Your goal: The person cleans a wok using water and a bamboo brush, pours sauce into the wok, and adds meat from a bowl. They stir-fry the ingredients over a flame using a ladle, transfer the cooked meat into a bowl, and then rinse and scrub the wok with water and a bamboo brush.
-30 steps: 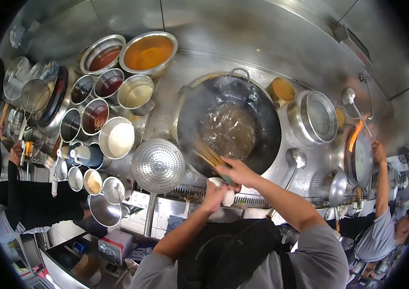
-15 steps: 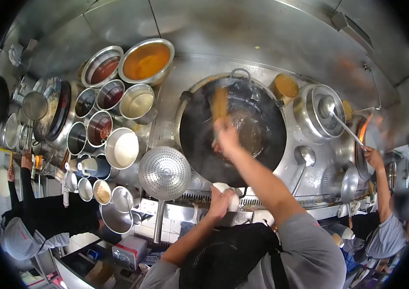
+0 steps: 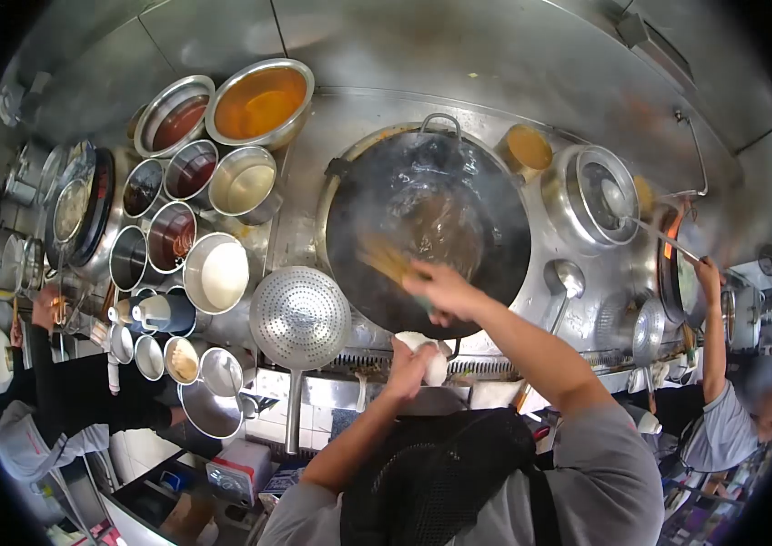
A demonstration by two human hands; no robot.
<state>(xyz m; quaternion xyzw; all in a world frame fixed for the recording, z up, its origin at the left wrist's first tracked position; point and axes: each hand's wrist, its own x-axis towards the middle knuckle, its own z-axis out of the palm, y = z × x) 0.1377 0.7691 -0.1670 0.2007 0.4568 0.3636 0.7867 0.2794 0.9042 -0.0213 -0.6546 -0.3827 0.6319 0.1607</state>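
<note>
Gripping a brush (image 3: 390, 264) in the curled right hand (image 3: 448, 293), over the wok (image 3: 502, 259), with bristle tips badly blurred. Clutching a white cloth (image 3: 437, 368) beside it in the left hand (image 3: 409, 367), partly covering the folds

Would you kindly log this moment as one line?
right hand: gripping brush over wok | left hand: holding white cloth near wok's closest edge | wok: liquid pooled inside

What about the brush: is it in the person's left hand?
No: the right hand grips the brush over the wok, and the left hand holds white cloth.
</note>
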